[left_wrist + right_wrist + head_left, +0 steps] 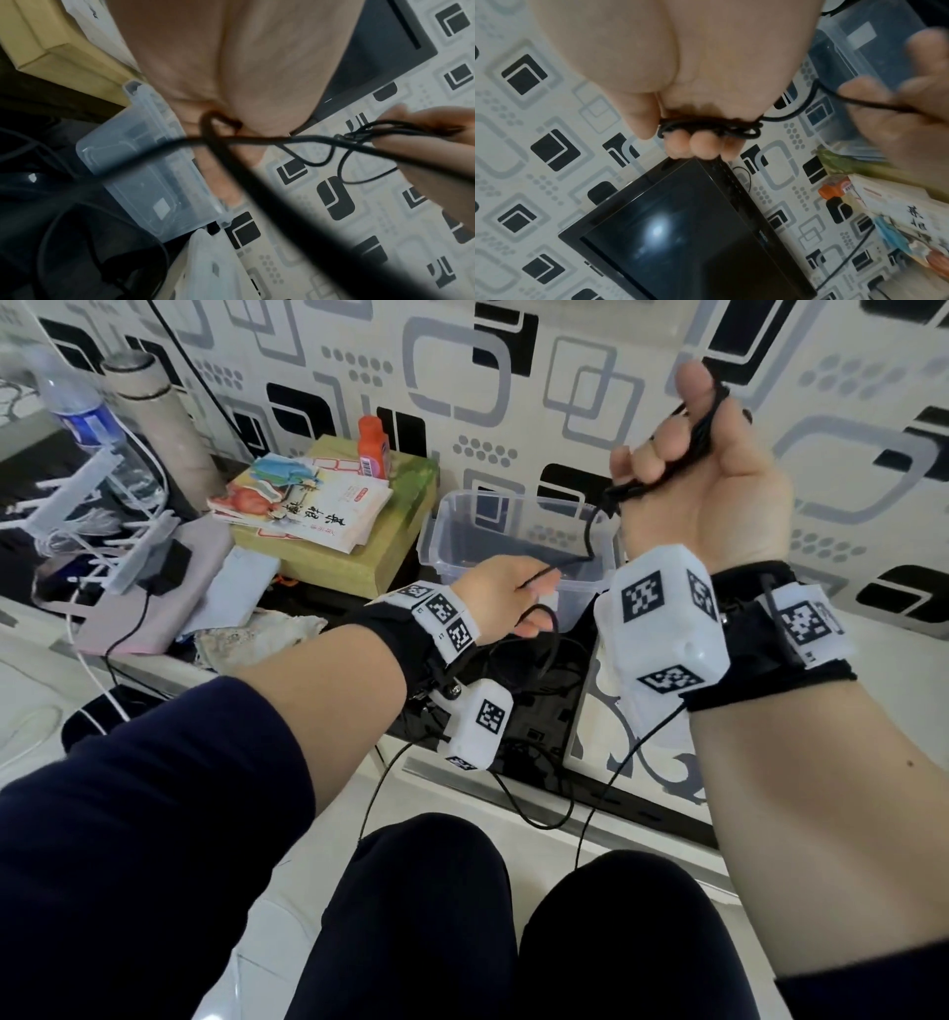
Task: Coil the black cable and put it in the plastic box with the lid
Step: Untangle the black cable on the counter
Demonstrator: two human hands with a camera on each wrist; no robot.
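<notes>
The black cable [257, 182] blurs near the lens, hiding part of the plastic box [144, 182].

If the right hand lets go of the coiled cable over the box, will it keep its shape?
Probably not: the black cable looks thin and floppy, sagging between the right hand and left hand. Its untied loops would likely spring loose. It seems light.

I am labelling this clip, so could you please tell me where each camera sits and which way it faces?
Head: worn on the head, looking forward and down at the clear plastic box; both forearms, left hand, right hand and knees show.
Left wrist: looks along the left palm at the black cable, the box beside it.
Right wrist: looks along the right palm at cable loops held in its fingers, a dark screen beyond.
All three views share the cable and box.
</notes>
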